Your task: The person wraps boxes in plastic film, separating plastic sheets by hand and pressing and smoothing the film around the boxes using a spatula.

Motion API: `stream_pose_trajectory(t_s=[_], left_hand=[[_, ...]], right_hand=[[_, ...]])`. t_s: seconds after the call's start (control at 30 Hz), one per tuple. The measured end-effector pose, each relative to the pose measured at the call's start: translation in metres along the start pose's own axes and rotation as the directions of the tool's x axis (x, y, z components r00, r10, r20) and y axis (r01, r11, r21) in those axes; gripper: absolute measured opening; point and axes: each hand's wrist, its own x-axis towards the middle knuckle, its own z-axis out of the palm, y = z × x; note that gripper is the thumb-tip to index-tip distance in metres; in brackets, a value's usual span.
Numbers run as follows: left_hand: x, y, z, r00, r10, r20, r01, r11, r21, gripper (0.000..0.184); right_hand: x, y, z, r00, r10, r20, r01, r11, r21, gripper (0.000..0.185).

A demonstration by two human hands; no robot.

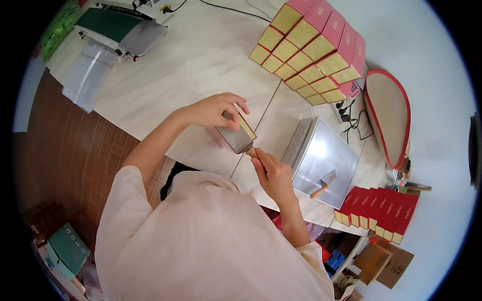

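My right hand point(273, 175) is closed around the wooden handle point(252, 151) of a scraper. The scraper's wide grey metal blade point(235, 140) lies flat along a small box point(246, 128) with gold and red edges. My left hand point(221, 111) bends over the far end of this box, thumb and fingers gripping it near the blade. Part of the box is hidden under the blade and the left fingers. A second scraper point(326, 180) with a wooden handle rests on the silver metal plate point(311, 160) right of my right hand.
Red-and-gold boxes point(321, 45) are stacked at the back right, and another row of red boxes point(376, 210) stands front right. A red-rimmed tray point(389, 118) leans against the wall beside cables point(359, 123). A machine with a green belt point(108, 25) stands back left, near a clear plastic container point(90, 70).
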Motion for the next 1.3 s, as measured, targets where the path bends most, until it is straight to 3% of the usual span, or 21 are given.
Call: stream_pose_trajectory(t_s=[0.1, 0.17, 0.3, 0.6, 0.7, 0.77, 0.9, 0.97, 1.0, 1.1, 1.13, 1.2, 1.23, 1.3], left_hand=[[0.006, 0.005, -0.003, 0.999, -0.027, 0.046, 0.024, 0.998, 0.063, 0.01], [0.01, 0.009, -0.006, 0.981, -0.135, 0.139, 0.134, 0.991, 0.016, 0.011], [0.014, 0.014, -0.005, 0.981, -0.146, 0.125, 0.144, 0.989, 0.027, 0.011], [0.016, 0.001, -0.001, 0.995, -0.026, 0.1, 0.007, 0.983, 0.184, 0.011], [0.015, -0.001, 0.0, 0.997, -0.018, 0.081, 0.005, 0.988, 0.153, 0.011], [0.014, -0.001, 0.0, 0.997, -0.008, 0.077, -0.005, 0.986, 0.169, 0.011], [0.009, 0.0, 0.0, 0.998, 0.006, 0.067, -0.016, 0.989, 0.147, 0.009], [0.002, 0.004, 0.004, 0.992, 0.121, -0.023, -0.11, 0.955, 0.275, 0.008], [-0.002, 0.01, 0.004, 0.992, 0.121, -0.024, -0.109, 0.956, 0.273, 0.008], [-0.021, 0.034, 0.004, 0.991, 0.114, -0.073, -0.091, 0.962, 0.259, 0.009], [-0.028, 0.041, 0.003, 0.992, 0.088, -0.091, -0.06, 0.961, 0.272, 0.01], [-0.041, 0.044, 0.007, 0.995, 0.066, -0.079, -0.041, 0.958, 0.284, 0.01], [-0.049, 0.044, 0.009, 0.991, 0.063, -0.115, -0.026, 0.953, 0.301, 0.011], [-0.058, 0.043, 0.011, 0.991, 0.061, -0.119, -0.019, 0.947, 0.32, 0.012]], right_hand=[[-0.001, 0.0, -0.003, 1.0, 0.014, 0.008, -0.014, 1.0, 0.0, 0.02], [-0.004, 0.002, -0.006, 1.0, 0.027, 0.015, -0.027, 1.0, 0.014, 0.02], [-0.021, 0.003, -0.021, 0.992, 0.124, 0.02, -0.124, 0.992, -0.001, 0.019], [-0.057, 0.0, -0.068, 0.953, 0.301, 0.01, -0.301, 0.949, 0.091, 0.016], [-0.053, -0.003, -0.058, 0.944, 0.316, 0.094, -0.325, 0.939, 0.109, 0.016], [-0.045, -0.005, -0.041, 0.981, 0.175, 0.079, -0.189, 0.957, 0.221, 0.017], [-0.035, -0.009, -0.037, 0.985, 0.115, 0.132, -0.145, 0.956, 0.254, 0.019], [-0.041, 0.002, -0.047, 0.95, 0.253, 0.183, -0.301, 0.897, 0.322, 0.021], [-0.045, 0.01, -0.048, 0.95, 0.253, 0.185, -0.302, 0.898, 0.321, 0.021], [-0.053, 0.03, -0.041, 0.944, 0.329, -0.04, -0.241, 0.766, 0.596, 0.024], [-0.048, 0.03, -0.038, 0.939, 0.339, -0.047, -0.246, 0.764, 0.596, 0.024], [-0.037, 0.024, -0.027, 0.895, 0.43, -0.116, -0.354, 0.845, 0.401, 0.021], [-0.03, 0.019, -0.021, 0.921, 0.355, -0.164, -0.311, 0.919, 0.244, 0.02], [-0.018, 0.009, -0.006, 0.93, 0.322, -0.176, -0.287, 0.937, 0.199, 0.019]])
